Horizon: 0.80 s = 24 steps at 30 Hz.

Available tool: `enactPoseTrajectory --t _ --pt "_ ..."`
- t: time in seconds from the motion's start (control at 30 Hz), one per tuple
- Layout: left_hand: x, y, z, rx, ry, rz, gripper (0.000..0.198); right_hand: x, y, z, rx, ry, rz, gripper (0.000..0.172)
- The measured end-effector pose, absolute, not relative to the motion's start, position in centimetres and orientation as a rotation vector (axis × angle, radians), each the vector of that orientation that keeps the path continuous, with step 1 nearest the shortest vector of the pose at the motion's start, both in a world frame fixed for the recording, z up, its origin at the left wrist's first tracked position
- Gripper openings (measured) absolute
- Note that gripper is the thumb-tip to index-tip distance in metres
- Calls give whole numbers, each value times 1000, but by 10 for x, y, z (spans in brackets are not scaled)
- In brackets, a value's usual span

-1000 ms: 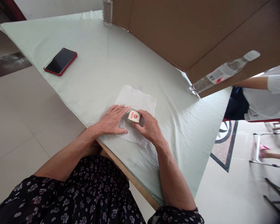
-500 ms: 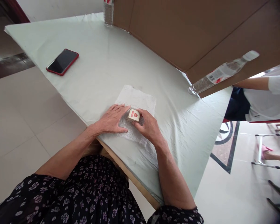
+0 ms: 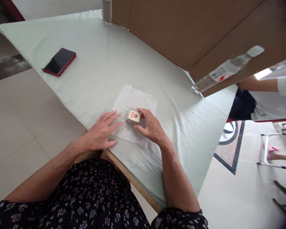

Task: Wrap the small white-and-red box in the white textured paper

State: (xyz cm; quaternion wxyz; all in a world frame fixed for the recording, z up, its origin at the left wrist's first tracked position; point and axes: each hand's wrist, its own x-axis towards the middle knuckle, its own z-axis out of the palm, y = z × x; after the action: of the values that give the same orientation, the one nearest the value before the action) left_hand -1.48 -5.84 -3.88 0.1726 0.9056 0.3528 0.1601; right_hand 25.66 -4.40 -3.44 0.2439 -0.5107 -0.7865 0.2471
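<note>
The left hand (image 3: 98, 134) has withdrawn toward the bench (image 3: 85, 79) edge, fingers spread; the right hand (image 3: 152, 126) has opened its fingers wider beside the small box (image 3: 133, 116).

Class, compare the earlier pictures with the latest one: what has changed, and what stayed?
The left hand has drawn back and leftward, away from the small box. The right hand stays curled beside it. The box, wrapping sheet and phone have not visibly moved.

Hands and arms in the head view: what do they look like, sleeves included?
The left hand and right hand are ungloved, without visible markings. The forearms are uncovered. The sleeves are loose and black, patterned with pale and mauve flowers.
</note>
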Motion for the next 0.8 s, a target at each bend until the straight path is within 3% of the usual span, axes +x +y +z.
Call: enactPoseTrajectory --t 0.2,0.37,0.5,0.7,0.8 --pt "-1 -64 -39 2651 1063 449 47 254 -41 -44 -1415 -2131 648 57" --pt "15 -55 -39 2600 1092 564 21 252 -40 -50 -1476 -2103 627 55" --pt "20 -52 -41 2489 1146 770 22 253 -40 -46 -1451 -2084 693 55" --pt "29 -41 -46 2290 1212 998 13 275 -38 -17 -1311 -1739 1141 59" --pt "35 -33 -44 2234 1213 1029 12 281 -41 -2 -1351 -1751 1132 61"
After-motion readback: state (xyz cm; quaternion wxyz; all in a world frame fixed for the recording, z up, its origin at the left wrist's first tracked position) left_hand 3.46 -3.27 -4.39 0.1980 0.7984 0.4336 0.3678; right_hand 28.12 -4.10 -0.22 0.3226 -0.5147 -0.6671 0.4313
